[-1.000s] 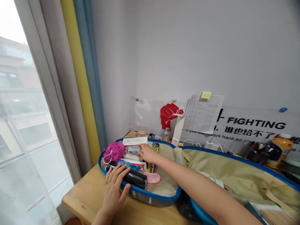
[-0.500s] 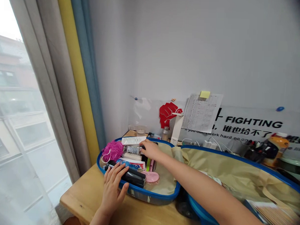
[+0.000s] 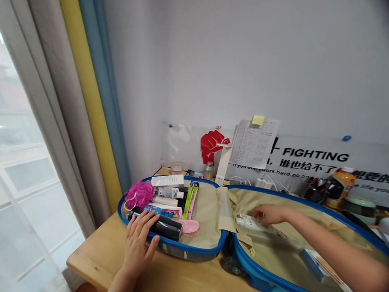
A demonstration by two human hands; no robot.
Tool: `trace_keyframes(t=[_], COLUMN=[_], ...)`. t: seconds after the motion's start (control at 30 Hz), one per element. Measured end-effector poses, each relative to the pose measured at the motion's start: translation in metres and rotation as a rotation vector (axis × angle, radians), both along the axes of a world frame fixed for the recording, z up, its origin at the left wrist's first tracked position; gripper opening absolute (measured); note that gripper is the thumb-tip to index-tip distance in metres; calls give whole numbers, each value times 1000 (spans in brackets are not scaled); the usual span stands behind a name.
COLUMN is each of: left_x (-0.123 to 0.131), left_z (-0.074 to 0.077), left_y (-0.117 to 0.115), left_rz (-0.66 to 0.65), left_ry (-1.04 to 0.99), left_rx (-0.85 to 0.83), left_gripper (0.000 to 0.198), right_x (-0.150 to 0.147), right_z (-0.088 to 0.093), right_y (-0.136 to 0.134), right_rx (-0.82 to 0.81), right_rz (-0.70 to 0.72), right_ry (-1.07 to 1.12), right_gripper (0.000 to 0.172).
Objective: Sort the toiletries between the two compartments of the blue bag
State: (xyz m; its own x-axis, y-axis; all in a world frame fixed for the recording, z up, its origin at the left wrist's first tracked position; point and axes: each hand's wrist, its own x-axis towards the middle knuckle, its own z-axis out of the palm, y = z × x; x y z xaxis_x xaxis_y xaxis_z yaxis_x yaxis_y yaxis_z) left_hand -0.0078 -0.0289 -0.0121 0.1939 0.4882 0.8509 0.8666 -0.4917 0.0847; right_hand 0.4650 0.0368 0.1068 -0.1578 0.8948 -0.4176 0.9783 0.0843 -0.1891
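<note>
An open suitcase with a blue rim (image 3: 206, 250) lies across the wooden table. My left hand (image 3: 139, 240) rests with spread fingers on a black bottle (image 3: 169, 228) at the front of the left half. Behind it are a magenta bath puff (image 3: 140, 195), a clear bottle (image 3: 165, 192), a white box (image 3: 167, 180), a toothpaste box (image 3: 173, 211), packaged toothbrushes (image 3: 190, 201) and a pink spoon-shaped item (image 3: 190, 226). Over the right half, my right hand (image 3: 270, 214) has its fingers curled down on a white bottle (image 3: 247, 224), partly hiding it.
A blue-and-white box with thin wooden sticks (image 3: 318, 265) lies in the right half. Along the wall stand a small jar (image 3: 209, 170), a white charger (image 3: 262, 182), an orange bottle (image 3: 340, 187) and a green-grey container (image 3: 359, 209). Curtains (image 3: 87, 95) hang at the left by the window.
My right hand has left the clear bottle in the left half and moved right to the white bottle. My left hand stays on the black bottle. The view has shifted slightly right.
</note>
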Motion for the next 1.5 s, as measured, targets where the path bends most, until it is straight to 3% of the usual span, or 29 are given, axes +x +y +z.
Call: trace_keyframes(t=[0.17, 0.37, 0.67, 0.83, 0.93, 1.03, 1.13, 1.27, 1.5], left_x=[1, 1, 0, 1, 2, 2, 1, 0, 1], left_z=[3, 3, -2, -1, 0, 1, 0, -1, 0], left_y=[-3, -5, -2, -2, -3, -3, -3, -2, -3], left_rz=[5, -10, -7, -8, -1, -2, -15, -15, 0], left_ry=[12, 9, -10, -14, -17, -15, -14, -18, -15], left_rx=[10, 8, -17, -21, -20, -21, -15, -25, -27], left_gripper=[42, 42, 43, 43, 44, 44, 43, 43, 44], right_x=[13, 12, 8, -1, -6, -4, -10, -61, -222], right_z=[-22, -24, 6, 5, 7, 25, 53, 70, 33], right_y=[-6, -7, -26, -35, -36, -36, -34, -27, -5], right_rx=[-10, -4, -98, -145, -135, -91, 33, 224, 336], right_rz=[-101, -165, -323, -367, -354, -313, -223, -38, 329], right_ry=[-30, 50, 186, 250, 257, 312, 396, 429, 272], right_gripper=[19, 19, 12, 22, 18, 17, 31, 50, 47])
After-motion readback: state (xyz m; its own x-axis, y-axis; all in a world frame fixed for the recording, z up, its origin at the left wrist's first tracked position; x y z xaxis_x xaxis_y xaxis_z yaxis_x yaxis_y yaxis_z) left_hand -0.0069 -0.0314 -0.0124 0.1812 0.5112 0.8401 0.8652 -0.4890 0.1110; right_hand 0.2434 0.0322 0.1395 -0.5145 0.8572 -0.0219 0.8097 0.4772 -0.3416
